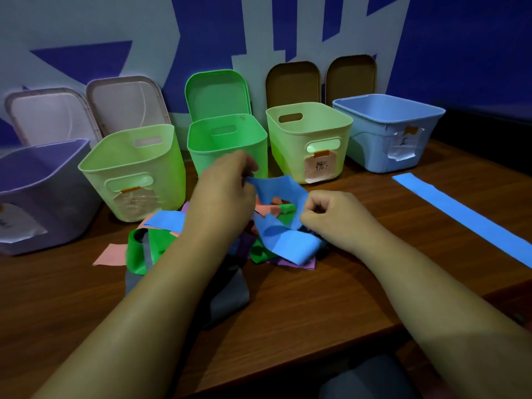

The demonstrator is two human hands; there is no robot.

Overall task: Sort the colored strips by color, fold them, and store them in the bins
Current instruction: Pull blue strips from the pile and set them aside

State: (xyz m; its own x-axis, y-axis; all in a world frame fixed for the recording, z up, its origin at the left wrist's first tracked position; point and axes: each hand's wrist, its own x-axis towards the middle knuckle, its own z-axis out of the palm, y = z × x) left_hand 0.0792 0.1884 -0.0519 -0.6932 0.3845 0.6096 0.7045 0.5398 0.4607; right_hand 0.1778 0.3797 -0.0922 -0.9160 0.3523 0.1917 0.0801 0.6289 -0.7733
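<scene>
Five bins [288, 151], five lids [217, 93]; strips [460, 217] perhaps a dozen, tangled.

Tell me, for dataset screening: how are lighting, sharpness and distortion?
Head view: dim, bluish light darkens the table; wide-angle distortion leans the purple bin and blue bin outward; left hand, right hand and the crumpled blue strip they pinch look sharp; bin labels hardly legible.

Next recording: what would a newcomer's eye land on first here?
The left hand and right hand, at centre, pinch a twisted blue strip above a jumbled pile of coloured strips on the table. Behind them stand five open bins in a row, from the purple bin at far left to the blue bin at far right. A flat blue strip lies alone to the right.
</scene>
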